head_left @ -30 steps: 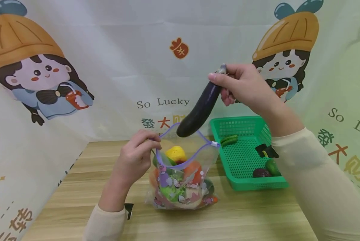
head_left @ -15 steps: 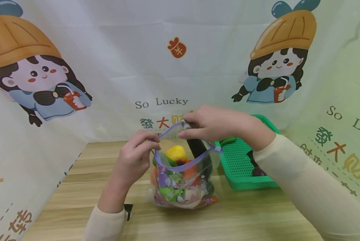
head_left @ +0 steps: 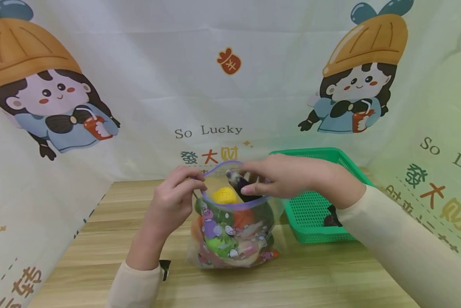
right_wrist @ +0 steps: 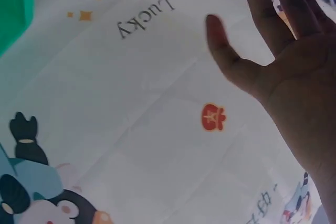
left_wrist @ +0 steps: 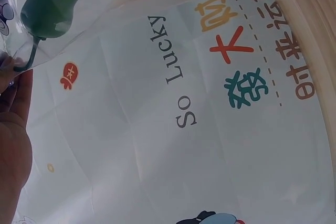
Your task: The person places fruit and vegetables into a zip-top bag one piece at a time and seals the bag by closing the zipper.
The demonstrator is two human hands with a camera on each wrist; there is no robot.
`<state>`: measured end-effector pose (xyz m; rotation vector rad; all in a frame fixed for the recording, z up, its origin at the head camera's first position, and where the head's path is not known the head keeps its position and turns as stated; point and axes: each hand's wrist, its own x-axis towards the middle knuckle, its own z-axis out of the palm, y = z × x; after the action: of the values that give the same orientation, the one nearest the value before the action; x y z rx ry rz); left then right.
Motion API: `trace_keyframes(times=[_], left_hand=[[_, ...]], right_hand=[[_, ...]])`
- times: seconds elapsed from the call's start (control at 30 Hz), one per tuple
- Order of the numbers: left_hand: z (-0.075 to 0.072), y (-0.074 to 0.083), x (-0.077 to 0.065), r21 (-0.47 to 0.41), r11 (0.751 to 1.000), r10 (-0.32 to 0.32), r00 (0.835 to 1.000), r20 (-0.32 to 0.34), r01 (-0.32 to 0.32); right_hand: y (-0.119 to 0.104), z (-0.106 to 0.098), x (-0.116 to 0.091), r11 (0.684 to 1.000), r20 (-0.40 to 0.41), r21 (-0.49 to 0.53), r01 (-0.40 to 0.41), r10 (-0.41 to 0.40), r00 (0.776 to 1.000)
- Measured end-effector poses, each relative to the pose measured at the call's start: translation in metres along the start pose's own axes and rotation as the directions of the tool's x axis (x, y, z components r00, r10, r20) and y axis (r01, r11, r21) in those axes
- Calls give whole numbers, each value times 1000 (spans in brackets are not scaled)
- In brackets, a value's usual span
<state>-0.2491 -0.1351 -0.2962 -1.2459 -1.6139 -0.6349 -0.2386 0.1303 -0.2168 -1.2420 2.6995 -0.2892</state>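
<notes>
A clear zip bag [head_left: 230,239] with a purple rim and cartoon prints stands on the table, filled with vegetables and fruit. My left hand [head_left: 178,194] pinches its rim at the left side. An eggplant [head_left: 238,182] lies tilted inside, its stem end showing at the mouth beside a yellow fruit [head_left: 224,195]. Over the right of the mouth is my right hand [head_left: 278,175], fingers by the eggplant. In the right wrist view the right hand [right_wrist: 286,61] has extended fingers, with the thumb spread apart. A green pear-shaped item [left_wrist: 50,9] shows through the plastic in the left wrist view.
A green plastic basket [head_left: 322,235] stands right of the bag, partly behind my right arm. Something dark purple [head_left: 331,219] sits in it. A printed cloth backdrop [head_left: 168,77] rises behind the wooden table [head_left: 99,248].
My right hand has brought the eggplant down from above into the bag and loosened its grip on it. The left hand has stayed at the rim.
</notes>
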Motion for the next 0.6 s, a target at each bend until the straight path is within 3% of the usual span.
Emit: trace_keyframes(times=[0.2,0.3,0.47,0.6], left_hand=[[1,0,-1,-9,1000,-1,1000,3,1],[1,0,-3,-6,1000,-2,1000,6,2],[-1,-3,-3,20,1000,-1,1000,-2,1],[-3,-7,-4,30,999,-11,1000,1,11]], right_hand=[[15,14,-11,995,79,96,8,-16,997],[20,18,-14,996,84,86,24,-31,996],[21,13,-19,993,-2,0,116,-116,993],[17,1,-23,981,-107,-24,191,-192,975]])
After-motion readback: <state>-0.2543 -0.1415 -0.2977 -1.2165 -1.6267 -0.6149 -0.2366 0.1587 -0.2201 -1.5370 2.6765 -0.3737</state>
